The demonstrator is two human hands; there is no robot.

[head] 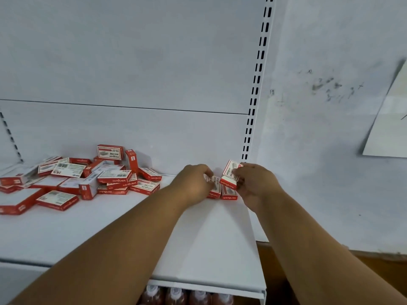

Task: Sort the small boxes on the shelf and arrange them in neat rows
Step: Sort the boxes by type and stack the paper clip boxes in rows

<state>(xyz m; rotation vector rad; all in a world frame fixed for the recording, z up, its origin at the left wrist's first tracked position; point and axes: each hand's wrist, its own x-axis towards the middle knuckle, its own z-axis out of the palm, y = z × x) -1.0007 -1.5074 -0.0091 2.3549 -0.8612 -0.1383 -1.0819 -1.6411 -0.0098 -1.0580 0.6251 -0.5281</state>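
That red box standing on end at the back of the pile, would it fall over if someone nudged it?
Probably. The upright box stands on its narrow end, so a light push should tip it into the pile. It looks like stiff card with flat faces, so it would likely slide or topple, not roll.

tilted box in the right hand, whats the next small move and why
Probably lower the tilted box flat onto the box beneath it. The right hand holds it angled above the row by the upright, while the left hand steadies the neighbouring box.
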